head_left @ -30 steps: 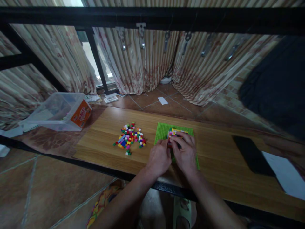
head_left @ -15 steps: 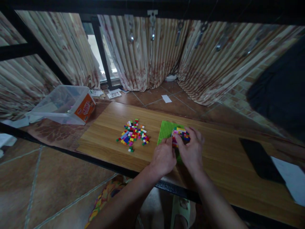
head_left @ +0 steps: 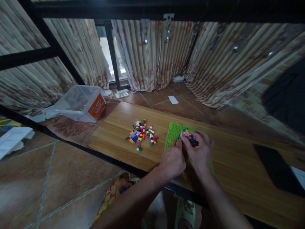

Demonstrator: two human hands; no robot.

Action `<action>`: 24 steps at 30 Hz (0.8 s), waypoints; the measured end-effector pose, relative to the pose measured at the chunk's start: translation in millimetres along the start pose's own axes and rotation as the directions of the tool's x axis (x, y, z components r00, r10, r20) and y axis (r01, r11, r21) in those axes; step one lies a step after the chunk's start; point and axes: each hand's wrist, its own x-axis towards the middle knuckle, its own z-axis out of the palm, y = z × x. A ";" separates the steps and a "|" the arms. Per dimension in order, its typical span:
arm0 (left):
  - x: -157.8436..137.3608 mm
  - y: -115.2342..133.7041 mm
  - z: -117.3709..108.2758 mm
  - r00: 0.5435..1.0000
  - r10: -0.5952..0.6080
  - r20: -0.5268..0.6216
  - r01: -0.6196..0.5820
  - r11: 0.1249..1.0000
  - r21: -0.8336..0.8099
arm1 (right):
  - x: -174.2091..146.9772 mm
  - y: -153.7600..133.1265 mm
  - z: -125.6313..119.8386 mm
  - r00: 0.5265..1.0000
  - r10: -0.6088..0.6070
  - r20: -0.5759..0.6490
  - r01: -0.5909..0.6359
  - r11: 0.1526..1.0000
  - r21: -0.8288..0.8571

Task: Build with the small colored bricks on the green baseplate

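Note:
Over a green studded baseplate (head_left: 173,132), both of my hands meet at a block of multicoloured building bricks (head_left: 190,136). My right hand (head_left: 199,152) curves round its right and near sides, thumb and fingers closed on it. At the block's left edge, my left hand (head_left: 172,158) is closed, its fingertips pressed close to my right thumb; what lies between those fingers is hidden. The block's lower part is covered by my hands. To the left, a loose pile of small coloured bricks (head_left: 142,133) lies on the wooden tabletop (head_left: 114,127).
At the far left stands a clear plastic box (head_left: 76,103) with an orange label. A dark flat panel (head_left: 276,165) lies on the right, beside a white sheet (head_left: 299,175). A black metal bar (head_left: 114,163) runs along the table's near edge.
The whole view has shifted, so the table and hands appear farther right. Both hands stay at the brick block, with only slight finger movement.

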 end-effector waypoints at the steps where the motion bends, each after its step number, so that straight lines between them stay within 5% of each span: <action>1: -0.1 -1.1 -2.0 1.000 -0.002 0.006 0.001 1.000 0.020 | 0.0 0.4 -0.6 1.000 -0.009 -0.002 0.009 1.000 0.003; 13: 2.1 -60.6 -87.5 0.970 -0.230 -0.082 0.244 0.907 0.342 | 7.7 3.9 -14.2 0.998 0.063 -0.010 -0.061 0.991 0.119; 24: 4.8 -67.3 -86.2 0.979 -0.195 -0.056 0.197 0.848 0.492 | 13.6 4.2 -19.9 0.992 0.123 -0.031 -0.115 0.976 0.184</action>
